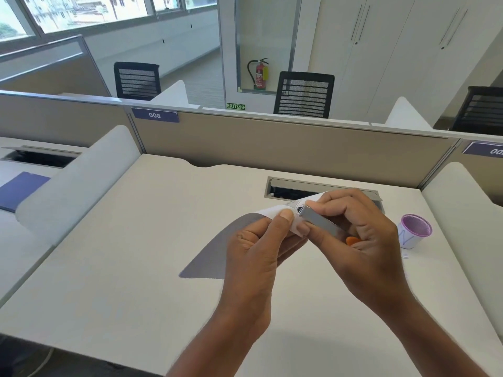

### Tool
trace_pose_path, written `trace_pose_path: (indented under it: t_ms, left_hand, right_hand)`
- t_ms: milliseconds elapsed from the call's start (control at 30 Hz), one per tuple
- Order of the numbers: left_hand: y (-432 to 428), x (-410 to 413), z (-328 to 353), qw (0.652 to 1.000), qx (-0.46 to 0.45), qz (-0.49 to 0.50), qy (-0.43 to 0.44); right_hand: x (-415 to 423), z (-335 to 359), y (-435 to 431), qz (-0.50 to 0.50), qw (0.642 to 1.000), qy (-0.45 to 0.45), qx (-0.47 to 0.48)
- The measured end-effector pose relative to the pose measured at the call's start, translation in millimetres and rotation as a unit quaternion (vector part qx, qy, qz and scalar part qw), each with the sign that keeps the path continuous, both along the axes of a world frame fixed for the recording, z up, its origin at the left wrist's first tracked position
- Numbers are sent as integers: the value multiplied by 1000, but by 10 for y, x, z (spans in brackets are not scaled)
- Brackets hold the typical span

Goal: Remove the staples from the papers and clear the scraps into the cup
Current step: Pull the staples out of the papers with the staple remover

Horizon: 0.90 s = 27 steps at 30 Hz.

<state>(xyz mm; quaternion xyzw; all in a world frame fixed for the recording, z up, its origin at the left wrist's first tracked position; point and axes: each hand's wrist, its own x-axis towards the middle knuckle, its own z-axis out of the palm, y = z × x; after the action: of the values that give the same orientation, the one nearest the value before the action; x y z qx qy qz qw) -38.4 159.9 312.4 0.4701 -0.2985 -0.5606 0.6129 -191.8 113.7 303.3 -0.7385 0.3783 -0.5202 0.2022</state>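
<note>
My left hand (258, 246) pinches the corner of a stack of white papers (268, 212) lifted above the desk, thumb on top. The sheets hang down toward me and look grey underneath (209, 254). My right hand (356, 227) grips a grey metal stapler-type tool (318, 220) with an orange part at its rear, its tip pressed against the paper corner beside my left thumb. A small white cup (413, 231) with a purple rim stands on the desk to the right of my right hand. Tiny white scraps (405, 255) lie near the cup's base.
The white desk (122, 254) has a cable slot (288, 190) behind my hands and a beige partition at the back. White side dividers (79, 180) flank the desk. A blue folder (19, 190) lies on the neighbouring desk at left.
</note>
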Motion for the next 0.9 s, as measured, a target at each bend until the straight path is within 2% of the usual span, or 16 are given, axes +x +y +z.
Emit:
trace_pose_path:
  t_ms: [267,600,733,900]
  left_hand:
    - [-4,4,6,1000,-23,6,9]
    - [23,-35,-44,998,-51,10,-37]
    - [19,-33,-52,998,-53,16,-33]
    - [49,-29,-36,998,-50,20,-41]
  right_hand:
    - [-60,27,28,-16,999,18,31]
    - [-41,78,73,-26,999,33,6]
    - [-26,81,81,-16,1000,8,12]
    - [-30,93,67,-10,1000,22,1]
